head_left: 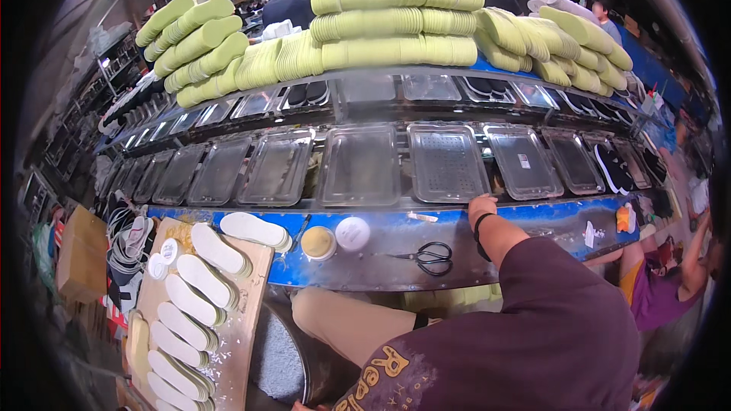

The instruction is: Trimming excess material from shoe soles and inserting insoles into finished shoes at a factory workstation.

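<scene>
The right hand reaches forward and rests on the near rim of a perforated metal tray, fingers curled over its edge and holding nothing else; a dark band sits on the wrist. The left hand is out of sight, somewhere below the lower edge, so I cannot tell how it stands. The tray lies in the lower row of steel trays on the conveyor rack, just past the blue desk, with plain trays touching it on both sides. Near the hand on the desk lie black scissors, a white lid and a small pot of yellow paste. Further left, white insoles are laid out in overlapping stacks on a wooden board. Green insoles are piled high on the top of the rack. This looks like the step of taking or steadying the tray; the next move calls for a firm grip on its rim.
</scene>
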Available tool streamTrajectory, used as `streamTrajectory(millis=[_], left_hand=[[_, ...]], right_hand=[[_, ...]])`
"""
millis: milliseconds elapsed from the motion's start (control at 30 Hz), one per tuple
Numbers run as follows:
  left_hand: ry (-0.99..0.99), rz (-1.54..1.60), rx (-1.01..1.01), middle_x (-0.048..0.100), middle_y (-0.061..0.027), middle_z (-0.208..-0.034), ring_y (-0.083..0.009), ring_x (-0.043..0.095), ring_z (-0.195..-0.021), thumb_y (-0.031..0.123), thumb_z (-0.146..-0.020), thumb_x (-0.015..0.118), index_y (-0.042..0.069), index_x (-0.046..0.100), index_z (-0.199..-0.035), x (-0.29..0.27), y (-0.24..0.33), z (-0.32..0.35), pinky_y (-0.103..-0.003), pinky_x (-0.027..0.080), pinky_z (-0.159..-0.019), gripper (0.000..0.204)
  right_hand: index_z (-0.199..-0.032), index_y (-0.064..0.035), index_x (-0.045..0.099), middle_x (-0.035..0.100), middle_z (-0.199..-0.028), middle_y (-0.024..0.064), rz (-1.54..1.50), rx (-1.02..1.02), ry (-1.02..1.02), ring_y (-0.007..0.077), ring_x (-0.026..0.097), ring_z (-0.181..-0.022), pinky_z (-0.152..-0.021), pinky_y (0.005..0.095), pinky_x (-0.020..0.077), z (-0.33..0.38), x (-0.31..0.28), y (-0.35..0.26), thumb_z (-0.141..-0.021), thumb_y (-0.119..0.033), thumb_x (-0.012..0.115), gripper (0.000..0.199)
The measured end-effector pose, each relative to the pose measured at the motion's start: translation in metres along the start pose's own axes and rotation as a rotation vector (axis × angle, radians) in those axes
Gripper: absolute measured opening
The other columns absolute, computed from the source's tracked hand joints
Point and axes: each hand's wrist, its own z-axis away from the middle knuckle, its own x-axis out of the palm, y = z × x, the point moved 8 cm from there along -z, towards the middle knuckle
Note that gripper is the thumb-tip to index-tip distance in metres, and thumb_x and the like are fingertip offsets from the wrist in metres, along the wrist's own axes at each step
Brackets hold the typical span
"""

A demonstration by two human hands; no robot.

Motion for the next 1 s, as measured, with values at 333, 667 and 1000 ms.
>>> streamTrajectory(millis=[333,667,1000], left_hand=[[-0.024,-0.026,0.016,0.06,-0.0159,-0.095,-0.0364,0.059,-0.091,0.034,-0.095,0.025,0.004,0.061,-0.105,-0.087,0.052,-0.097,-0.05,0.046,-0.092,0.048],[-0.134,0.04,-0.02,0.058,-0.0164,-0.098,-0.0363,0.056,-0.096,0.026,-0.079,0.042,0.004,0.056,-0.11,-0.06,0.024,-0.079,-0.051,0.04,-0.098,0.041],[-0.167,0.148,-0.072,0.055,-0.0169,-0.101,-0.0362,0.052,-0.102,0.014,-0.058,0.062,0.003,0.05,-0.114,-0.037,0.021,-0.067,-0.052,0.033,-0.105,0.058]], right_hand=[[-0.102,-0.0124,0.073,0.071,-0.104,0.0052,0.329,-0.174,0.155,0.0232,0.07,-0.092,-0.056,0.0382,0.0573,0.005,-0.013,-0.016,-0.077,-0.012,0.069,0.025],[-0.096,-0.0143,0.075,0.073,-0.095,0.0018,0.399,-0.297,0.023,0.0224,0.071,-0.08,-0.053,0.0425,0.0558,0.022,-0.022,-0.042,-0.075,-0.015,0.071,0.022],[-0.095,-0.0133,0.075,0.073,-0.096,0.0032,0.343,-0.31,-0.013,0.0244,0.071,-0.08,-0.055,0.0441,0.0565,0.013,-0.017,-0.052,-0.076,-0.014,0.07,0.02]])
